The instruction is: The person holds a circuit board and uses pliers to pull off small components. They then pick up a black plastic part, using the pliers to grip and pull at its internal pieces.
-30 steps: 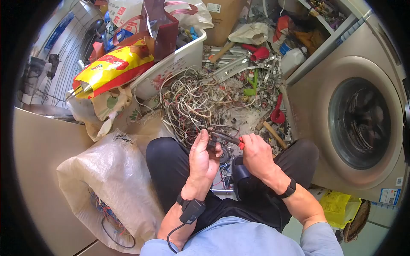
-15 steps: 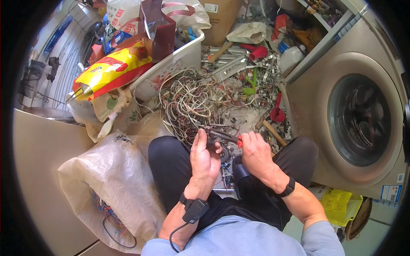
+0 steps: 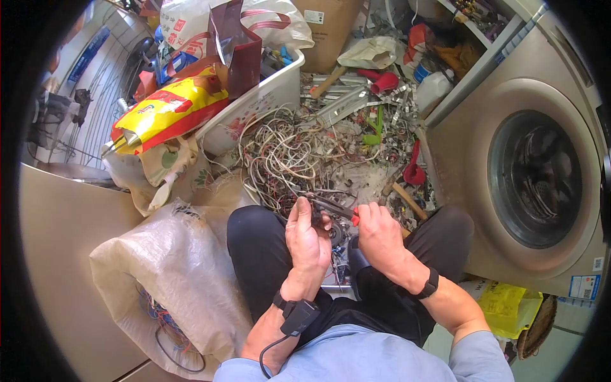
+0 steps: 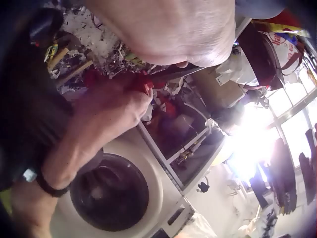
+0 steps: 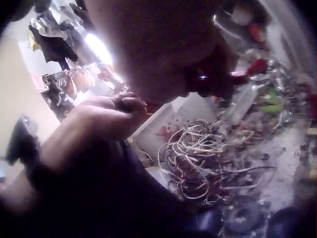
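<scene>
The right hand (image 3: 382,239) grips the red handles of a dark-jawed pliers-like tool (image 3: 334,205), whose tip reaches to the left hand's fingertips. With thumb up and fingers curled, the left hand (image 3: 309,240) holds a small dark piece (image 3: 316,219), mostly hidden by the fingers. Beyond both hands lies a tangle of white and dark wires (image 3: 280,149). In the left wrist view the right hand (image 4: 116,101) shows around the red handle (image 4: 147,88). The right wrist view shows the left hand (image 5: 111,116) with curled fingers; what they hold is too dark to tell.
A white bin (image 3: 273,89) with bags stands at the back left, a washing machine (image 3: 522,172) at the right. A translucent sack (image 3: 165,274) of wires is beside the left knee. A wooden-handled tool (image 3: 409,200), a red scoop (image 3: 414,169) and metal scraps lie ahead.
The left hand and forearm have shifted slightly right and down, and the right hand slightly left. Both keep their holds, and the tool's tip stays at the left fingertips.
</scene>
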{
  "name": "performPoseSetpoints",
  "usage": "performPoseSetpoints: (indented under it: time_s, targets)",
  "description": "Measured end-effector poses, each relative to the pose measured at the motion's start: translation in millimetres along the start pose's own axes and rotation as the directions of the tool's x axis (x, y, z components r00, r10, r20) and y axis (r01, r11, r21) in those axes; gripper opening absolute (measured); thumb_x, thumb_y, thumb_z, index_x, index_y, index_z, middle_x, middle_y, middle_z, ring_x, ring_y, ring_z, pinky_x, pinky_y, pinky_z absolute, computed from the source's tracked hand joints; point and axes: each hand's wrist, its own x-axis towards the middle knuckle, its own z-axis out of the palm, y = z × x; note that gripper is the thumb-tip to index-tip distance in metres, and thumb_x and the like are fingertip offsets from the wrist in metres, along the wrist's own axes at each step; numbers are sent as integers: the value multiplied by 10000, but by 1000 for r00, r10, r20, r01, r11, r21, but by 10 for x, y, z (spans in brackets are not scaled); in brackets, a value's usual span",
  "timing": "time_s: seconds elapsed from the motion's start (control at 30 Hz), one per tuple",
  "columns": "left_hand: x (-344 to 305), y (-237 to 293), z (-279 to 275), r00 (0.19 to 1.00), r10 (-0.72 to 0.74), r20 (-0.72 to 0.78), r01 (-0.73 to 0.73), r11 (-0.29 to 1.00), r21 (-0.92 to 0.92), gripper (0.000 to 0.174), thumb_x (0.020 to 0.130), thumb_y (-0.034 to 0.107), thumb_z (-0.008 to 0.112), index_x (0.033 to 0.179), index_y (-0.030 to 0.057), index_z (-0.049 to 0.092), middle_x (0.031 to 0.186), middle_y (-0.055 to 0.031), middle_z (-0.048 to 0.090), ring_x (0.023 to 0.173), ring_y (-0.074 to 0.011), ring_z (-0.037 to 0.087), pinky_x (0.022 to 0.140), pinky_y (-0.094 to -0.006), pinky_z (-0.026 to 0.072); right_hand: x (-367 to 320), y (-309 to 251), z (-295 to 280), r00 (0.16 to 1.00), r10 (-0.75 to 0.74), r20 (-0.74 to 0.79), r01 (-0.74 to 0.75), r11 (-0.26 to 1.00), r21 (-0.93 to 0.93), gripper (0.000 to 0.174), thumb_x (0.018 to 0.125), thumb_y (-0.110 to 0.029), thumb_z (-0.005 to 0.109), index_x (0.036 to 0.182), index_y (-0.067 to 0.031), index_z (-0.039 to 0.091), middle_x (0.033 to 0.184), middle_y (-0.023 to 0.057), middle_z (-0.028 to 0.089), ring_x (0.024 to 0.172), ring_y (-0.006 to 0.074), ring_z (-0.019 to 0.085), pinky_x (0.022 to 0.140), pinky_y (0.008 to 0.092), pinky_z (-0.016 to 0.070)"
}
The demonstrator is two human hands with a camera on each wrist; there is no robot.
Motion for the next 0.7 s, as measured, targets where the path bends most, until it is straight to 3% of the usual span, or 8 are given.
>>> performPoseSetpoints:
  time_s: [0.1, 0.23, 0.57, 0.63, 0.7]
  targets:
    - [-6, -30, 43, 994, 113, 9, -113, 991, 71, 174, 1026, 278, 652, 1048, 109, 688, 806, 27, 660, 642, -110, 600, 578, -262, 468, -9, -3, -3, 1000, -4, 2, 4, 1000, -15, 124, 814, -42, 620, 921, -19, 561, 869, 151, 582, 827, 322, 636, 635, 396, 580]
    - [3, -24, 40, 994, 99, -35, -95, 991, 99, 176, 1031, 274, 645, 1030, 101, 680, 793, 21, 654, 624, -100, 592, 551, -254, 457, -12, 48, 1, 999, -39, 26, 39, 999, -14, 120, 823, -67, 618, 924, -22, 570, 845, 142, 599, 791, 313, 648, 647, 399, 563]
    - [59, 169, -32, 989, -131, -65, 140, 980, 145, 185, 1038, 250, 629, 964, 85, 590, 769, -39, 640, 567, -137, 566, 464, -254, 398, -75, 246, 54, 992, -123, 36, 122, 992, 19, 114, 827, -91, 623, 922, -44, 581, 814, 121, 624, 765, 295, 667, 667, 410, 537]
    - [98, 224, -102, 987, -160, -10, 157, 947, 280, 180, 1035, 242, 631, 957, 84, 591, 776, -55, 646, 541, -148, 559, 438, -263, 378, -103, 274, 57, 990, -134, 49, 133, 991, 17, 113, 826, -90, 623, 923, -48, 582, 816, 120, 624, 764, 292, 667, 666, 408, 538]
    - [99, 281, -113, 971, -237, -45, 240, 929, 281, 201, 1022, 272, 650, 954, 92, 591, 776, -82, 654, 520, -155, 554, 421, -275, 382, -90, 308, 41, 984, -158, 81, 158, 987, 0, 108, 828, -88, 626, 921, -56, 582, 822, 116, 627, 770, 289, 669, 666, 402, 539]
